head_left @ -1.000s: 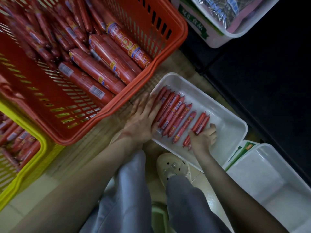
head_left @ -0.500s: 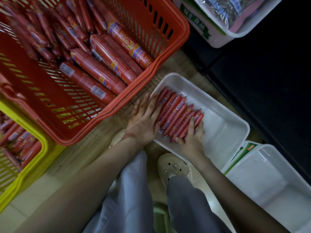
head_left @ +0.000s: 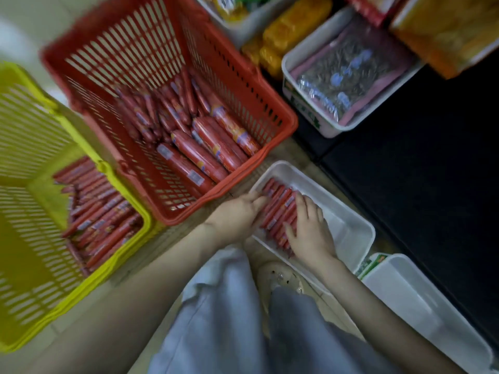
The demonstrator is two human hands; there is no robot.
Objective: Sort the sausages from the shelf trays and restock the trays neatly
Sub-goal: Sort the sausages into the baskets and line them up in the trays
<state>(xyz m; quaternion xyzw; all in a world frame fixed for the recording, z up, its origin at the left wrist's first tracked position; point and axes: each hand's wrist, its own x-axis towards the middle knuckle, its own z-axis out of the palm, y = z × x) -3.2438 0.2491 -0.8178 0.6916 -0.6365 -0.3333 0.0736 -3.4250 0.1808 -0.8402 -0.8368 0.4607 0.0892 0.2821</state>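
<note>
Pressing the sausages [head_left: 278,209] in the tray [head_left: 351,225], our left hand [head_left: 240,214] and right hand [head_left: 310,233] lie flat, closer than before.

Sausages [head_left: 279,209] red, tray [head_left: 348,228] wht, red basket [head_left: 290,122] & yellow basket [head_left: 27,265] both slatted.

**One head camera, aimed steeply down**

A single wide-angle view from the person's head faces forward and down, past their own legs [head_left: 216,319] to the floor [head_left: 286,152]. It sits close. The white tray [head_left: 345,225] lies just beyond the knees, with the red basket [head_left: 205,203] and yellow basket [head_left: 145,217] to the left. The edges look smeared, perhaps from head motion.
</note>
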